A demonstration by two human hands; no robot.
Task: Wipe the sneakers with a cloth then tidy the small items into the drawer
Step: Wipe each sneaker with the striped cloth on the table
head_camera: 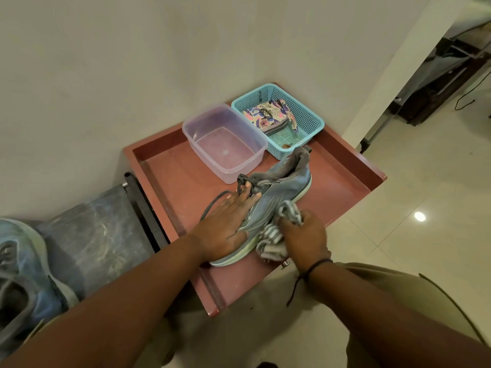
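Observation:
A blue-grey sneaker [281,192] lies on its side in the pulled-out red drawer [348,166]. My left hand [225,224] rests flat on its laces and tongue, fingers straight, holding it down. My right hand [305,235] grips a bunched grey-and-white striped cloth [276,235] against the sneaker's side near the toe. A second blue sneaker [24,272] sits at the far left edge, partly cut off.
At the drawer's back stand a clear plastic tub [225,144] and a teal mesh basket [305,115] holding a floral pouch [265,115] and small items. A dark stone slab [98,235] lies left of the drawer. A wall is behind; tiled floor spreads right.

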